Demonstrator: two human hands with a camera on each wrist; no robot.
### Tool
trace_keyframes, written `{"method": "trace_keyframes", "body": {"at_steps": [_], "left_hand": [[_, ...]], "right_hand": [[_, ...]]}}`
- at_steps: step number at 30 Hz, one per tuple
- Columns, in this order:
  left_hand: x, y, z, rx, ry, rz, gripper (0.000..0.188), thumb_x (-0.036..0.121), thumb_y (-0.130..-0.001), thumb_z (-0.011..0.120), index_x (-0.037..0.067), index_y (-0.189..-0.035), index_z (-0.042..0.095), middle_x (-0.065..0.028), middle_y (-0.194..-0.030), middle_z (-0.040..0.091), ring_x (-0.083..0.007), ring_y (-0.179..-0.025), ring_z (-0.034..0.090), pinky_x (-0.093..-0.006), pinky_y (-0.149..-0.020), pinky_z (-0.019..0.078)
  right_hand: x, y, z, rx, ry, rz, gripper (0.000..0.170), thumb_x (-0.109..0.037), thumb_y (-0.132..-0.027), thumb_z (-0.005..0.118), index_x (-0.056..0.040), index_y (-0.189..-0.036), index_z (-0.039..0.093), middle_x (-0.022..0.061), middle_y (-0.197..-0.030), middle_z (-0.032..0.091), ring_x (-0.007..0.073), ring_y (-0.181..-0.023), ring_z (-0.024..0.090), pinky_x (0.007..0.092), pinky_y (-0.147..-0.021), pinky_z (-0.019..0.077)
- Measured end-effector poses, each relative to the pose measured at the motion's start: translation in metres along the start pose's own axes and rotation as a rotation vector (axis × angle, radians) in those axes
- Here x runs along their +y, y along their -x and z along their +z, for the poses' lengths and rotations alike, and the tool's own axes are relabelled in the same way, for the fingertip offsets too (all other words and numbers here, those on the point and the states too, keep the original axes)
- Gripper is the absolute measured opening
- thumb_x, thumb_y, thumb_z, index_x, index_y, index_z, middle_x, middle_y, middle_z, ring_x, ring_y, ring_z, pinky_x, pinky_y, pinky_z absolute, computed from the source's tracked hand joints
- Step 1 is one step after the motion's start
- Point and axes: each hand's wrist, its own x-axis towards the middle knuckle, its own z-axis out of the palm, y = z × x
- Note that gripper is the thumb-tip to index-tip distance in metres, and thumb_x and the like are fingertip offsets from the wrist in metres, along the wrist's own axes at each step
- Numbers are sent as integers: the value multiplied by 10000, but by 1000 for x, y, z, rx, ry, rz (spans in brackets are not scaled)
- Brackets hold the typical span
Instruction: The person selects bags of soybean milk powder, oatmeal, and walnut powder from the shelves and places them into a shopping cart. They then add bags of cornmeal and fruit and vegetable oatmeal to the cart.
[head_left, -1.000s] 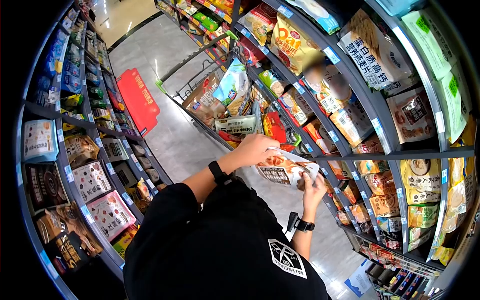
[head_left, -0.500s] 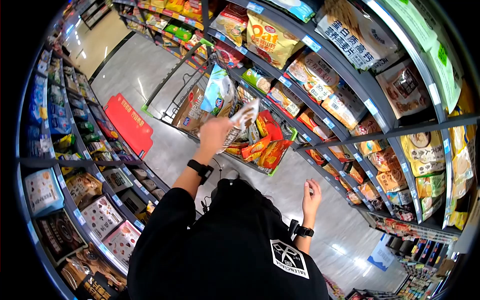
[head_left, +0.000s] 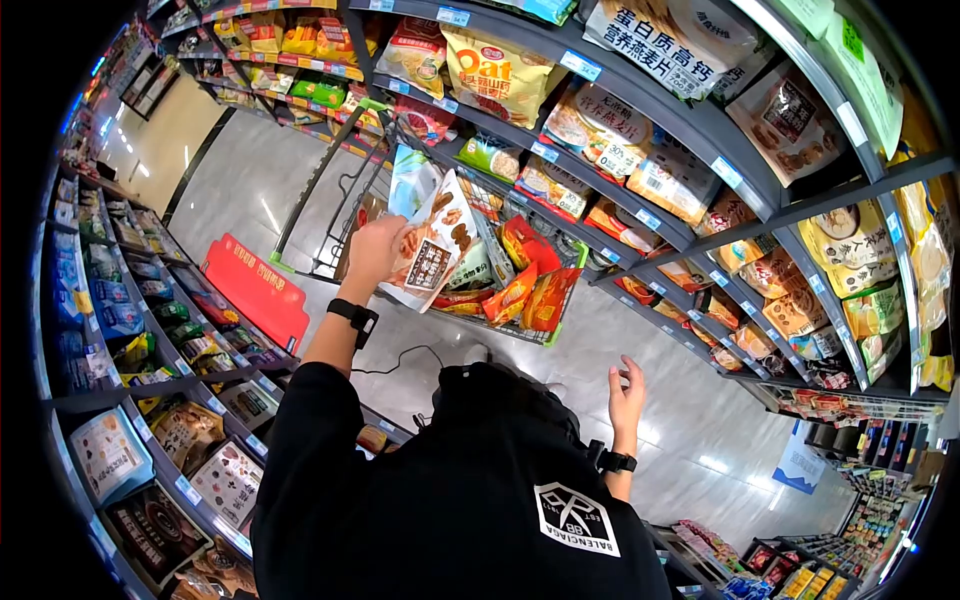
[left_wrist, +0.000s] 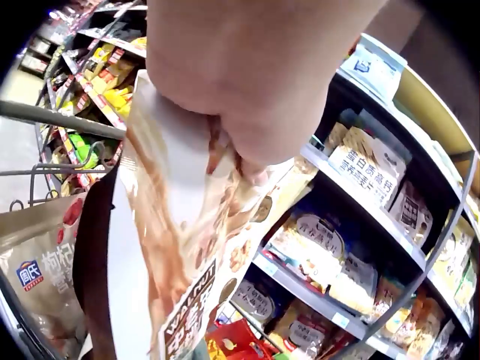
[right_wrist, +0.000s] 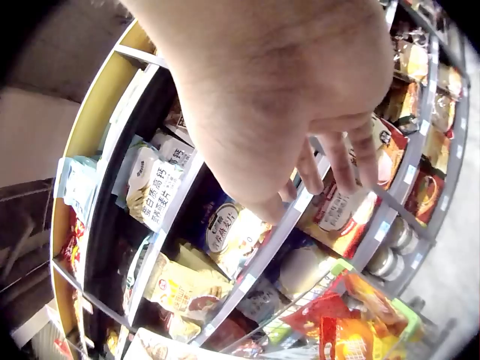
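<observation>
My left hand [head_left: 374, 258] grips a white and brown pouch [head_left: 438, 245] by its edge, over the shopping cart [head_left: 560, 335]. Pictures of nuts cover the pouch, and WALNUT is printed on the same pouch [left_wrist: 184, 300] in the left wrist view. My right hand [head_left: 626, 397] hangs in the air right of the cart, fingers loosely bent and nothing in them. Seen from its own wrist, the right hand [right_wrist: 300, 112] appears in front of the shelves. Inside the cart lie red and orange packets [head_left: 530, 265], a light blue bag [head_left: 412, 180] and a brown bag [left_wrist: 49, 262].
Shelves of bagged cereal, among them a yellow Oat bag [head_left: 490, 75], run close along the cart's right side. More shelves [head_left: 190, 430] stand at my left, with a red sign [head_left: 255, 290] at their far end. Grey tiled floor [head_left: 235, 185] lies between.
Both hands held the pouch a second ago; the right hand has let go and lowered. My left hand has carried the pouch left, over the cart, and turned its printed face up.
</observation>
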Motion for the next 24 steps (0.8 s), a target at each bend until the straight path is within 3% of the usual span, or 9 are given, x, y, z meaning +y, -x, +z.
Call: {"method": "trace_keyframes", "body": {"at_steps": [6, 8, 14, 17, 24], "left_hand": [[-1, -19, -11, -44, -5, 115, 202, 267, -926, 618, 79, -852, 622, -119, -768, 635, -363, -736, 628, -468, -628, 485], [0, -19, -12, -276, -1, 45, 200, 284, -928, 611, 92, -880, 633, -121, -799, 658, -367, -761, 648, -479, -637, 494], [-25, 37, 44, -588, -143, 136, 178, 296, -939, 599, 150, -1004, 678, -134, -871, 702, -354, -831, 683, -475, -687, 528], [-44, 53, 58, -482, 6, 39, 221, 328, -932, 608, 114, -956, 658, -186, -849, 680, -415, -850, 650, -518, -728, 503], [-48, 40, 13, -515, -60, -97, 235, 282, -897, 675, 125, -1072, 687, -191, -927, 693, -403, -896, 654, -500, -760, 513]], "right_hand": [[-2, 3, 3, 7, 21, -39, 354, -195, -933, 676, -59, -1256, 626, 120, -1259, 611, 240, -1022, 624, 314, -742, 541], [-1, 3, 6, 12, 12, -39, 352, -190, -930, 679, -60, -1253, 627, 119, -1258, 613, 242, -1014, 628, 313, -737, 541], [0, 9, 11, -2, -13, -24, 341, -176, -920, 685, -73, -1240, 634, 119, -1261, 615, 245, -986, 640, 315, -725, 542], [2, 11, 13, -8, -15, -14, 335, -170, -916, 685, -78, -1235, 638, 117, -1267, 614, 239, -978, 644, 312, -717, 540], [10, 17, 14, -17, -1, -12, 337, -165, -907, 689, -76, -1227, 639, 115, -1277, 611, 231, -962, 646, 310, -688, 527]]}}
